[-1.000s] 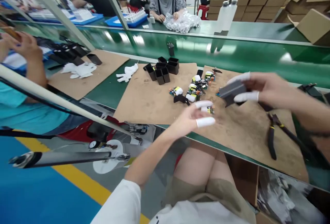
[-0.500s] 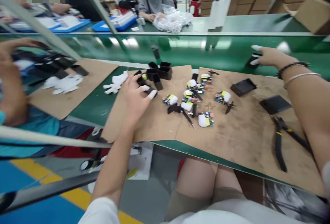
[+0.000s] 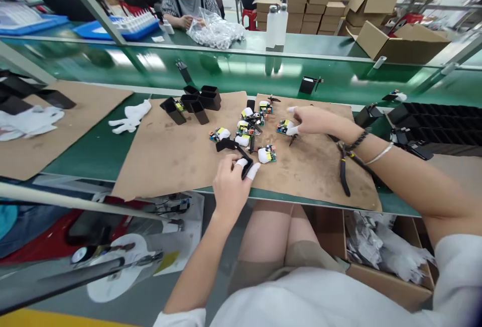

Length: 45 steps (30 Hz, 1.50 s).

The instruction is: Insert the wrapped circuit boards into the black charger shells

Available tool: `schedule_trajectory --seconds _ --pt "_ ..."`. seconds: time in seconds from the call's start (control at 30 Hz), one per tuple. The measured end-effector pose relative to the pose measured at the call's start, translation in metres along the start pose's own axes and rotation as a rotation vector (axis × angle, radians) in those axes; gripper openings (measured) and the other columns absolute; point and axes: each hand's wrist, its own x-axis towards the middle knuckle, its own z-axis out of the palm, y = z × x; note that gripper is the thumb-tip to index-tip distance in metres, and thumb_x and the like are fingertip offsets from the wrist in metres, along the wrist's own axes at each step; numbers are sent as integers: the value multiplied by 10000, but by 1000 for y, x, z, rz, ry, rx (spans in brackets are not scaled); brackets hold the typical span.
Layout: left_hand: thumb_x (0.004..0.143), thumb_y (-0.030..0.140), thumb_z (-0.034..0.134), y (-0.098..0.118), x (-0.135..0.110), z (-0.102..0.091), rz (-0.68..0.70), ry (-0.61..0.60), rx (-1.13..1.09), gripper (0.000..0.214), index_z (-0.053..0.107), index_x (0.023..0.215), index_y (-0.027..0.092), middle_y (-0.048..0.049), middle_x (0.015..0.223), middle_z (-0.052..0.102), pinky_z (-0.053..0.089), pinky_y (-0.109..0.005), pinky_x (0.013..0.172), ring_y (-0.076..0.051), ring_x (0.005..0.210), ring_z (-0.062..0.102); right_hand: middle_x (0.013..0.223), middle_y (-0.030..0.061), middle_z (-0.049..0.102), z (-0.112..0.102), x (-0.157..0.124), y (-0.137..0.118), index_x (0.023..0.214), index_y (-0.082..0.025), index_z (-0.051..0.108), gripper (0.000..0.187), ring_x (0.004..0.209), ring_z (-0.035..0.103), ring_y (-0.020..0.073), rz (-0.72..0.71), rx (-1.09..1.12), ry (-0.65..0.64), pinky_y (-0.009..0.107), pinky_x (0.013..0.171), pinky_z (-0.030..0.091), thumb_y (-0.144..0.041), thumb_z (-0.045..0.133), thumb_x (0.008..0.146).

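In my left hand [image 3: 232, 179], white-tipped thumb and fingers close on a black plastic case [image 3: 246, 168] low over the brown sheet's front part. My right hand [image 3: 311, 120] reaches across from the right, thumb and forefinger apart in white finger cots, at a circuit board [image 3: 282, 126] with a white blob and yellow part. The thumb overlaps the board's edge; contact is unclear. Left of it lie several similar boards [image 3: 244, 127]. A tweezer-like tool beside them is partly hidden by my left hand. Black-handled pliers [image 3: 343, 169] rest under my right forearm.
Several open black cases [image 3: 199, 101] stand at the back left, near a white glove [image 3: 131, 116]. On the green belt [image 3: 244, 73] is a filled black case [image 3: 309, 85]. Rows of black cases [image 3: 437, 121] sit at right. Across the belt, a person handles clear plastic bags [image 3: 216, 30].
My right hand has let go of a black case on the belt and come back to the boards. My left hand has brought a black case from the back-left cluster toward me. The view has turned right.
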Motion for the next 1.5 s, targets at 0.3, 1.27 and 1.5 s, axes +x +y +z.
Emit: schedule_trajectory --seconds 0.3,1.27,1.5 --pt "891 368 772 10 -6 -19 -123 -148 -435 293 700 1119 198 -102 1256 613 561 -283 629 -76 620 565 1523 62 643 2 22 -14 1142 -214 803 505 1438 533 313 -257 11 -87 373 1151 436 -14 641 707" --pt "660 161 865 32 -19 -26 -334 -342 -763 794 609 1410 214 26 757 649 508 -308 619 -180 680 637 1138 90 797 9 -25 -45 995 -153 699 214 1017 750 189 -19 802 19 269 913 600 -249 745 809" --pt "674 192 887 57 -19 -69 -241 -342 -826 691 670 1326 254 -33 1086 691 522 -293 632 -116 660 594 1168 25 801 36 -149 -83 1071 -255 740 559 1135 756 268 -449 1478 345 439 1070 610 -225 988 571"
